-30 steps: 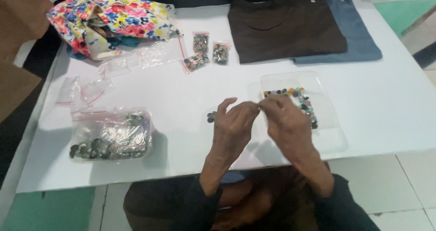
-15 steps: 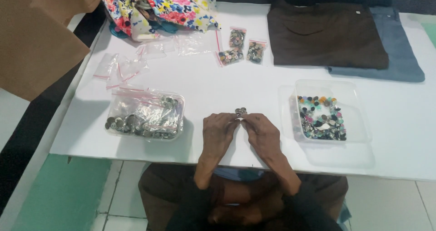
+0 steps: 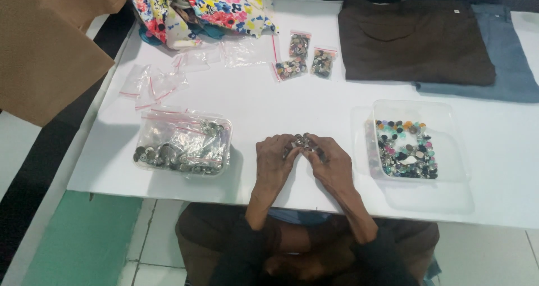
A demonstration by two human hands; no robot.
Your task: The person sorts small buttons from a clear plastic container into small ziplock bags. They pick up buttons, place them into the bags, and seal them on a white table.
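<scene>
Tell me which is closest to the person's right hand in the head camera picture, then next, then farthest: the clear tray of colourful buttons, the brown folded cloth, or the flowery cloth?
From the right hand:
1. Clear tray of colourful buttons, just to its right on the table.
2. Brown folded cloth, at the far edge, up and to the right.
3. Flowery cloth, at the far edge, up and to the left.

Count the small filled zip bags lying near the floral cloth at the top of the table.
3: small filled zip bags at upper centre, one, one below it, one to the right. Others may hide under the floral cloth.
</scene>
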